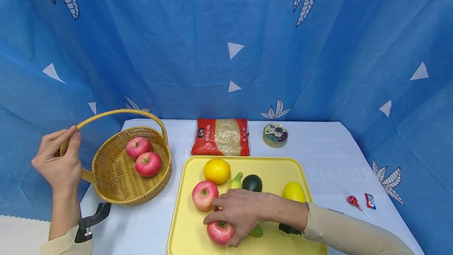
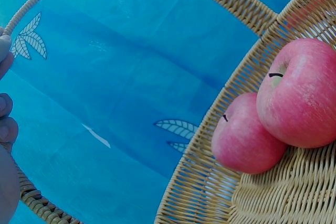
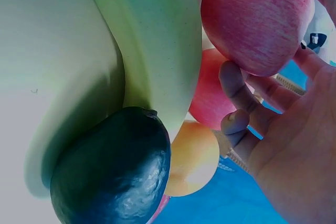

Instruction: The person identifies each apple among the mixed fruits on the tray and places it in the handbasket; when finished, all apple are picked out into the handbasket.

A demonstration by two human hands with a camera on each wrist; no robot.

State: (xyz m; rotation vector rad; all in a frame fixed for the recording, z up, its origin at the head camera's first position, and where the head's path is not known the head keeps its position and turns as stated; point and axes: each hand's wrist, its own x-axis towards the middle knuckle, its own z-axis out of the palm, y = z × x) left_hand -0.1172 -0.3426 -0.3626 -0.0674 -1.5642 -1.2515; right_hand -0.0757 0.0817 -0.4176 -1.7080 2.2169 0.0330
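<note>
My left hand (image 1: 60,160) grips the arched handle (image 1: 122,112) of a wicker basket (image 1: 118,176), which is tilted, its opening toward me. Inside it lie two red apples, the upper apple (image 1: 138,147) touching the lower apple (image 1: 148,164). Over the yellow tray (image 1: 187,227), my right hand (image 1: 244,209) holds a red apple (image 1: 220,233) between thumb and fingers; the right wrist view shows the same apple (image 3: 254,19) close up. Just behind it sits another apple (image 1: 205,195). A greenish banana (image 1: 235,182) runs partly hidden under this hand, next to a dark green avocado (image 1: 252,183).
An orange-yellow fruit (image 1: 217,170) sits at the tray's back left, a yellow lemon-like fruit (image 1: 294,191) at its right. Behind the tray are a red food packet (image 1: 221,137) and a round tin (image 1: 275,135). A lollipop (image 1: 352,201) and small wrapper (image 1: 370,201) lie on the right.
</note>
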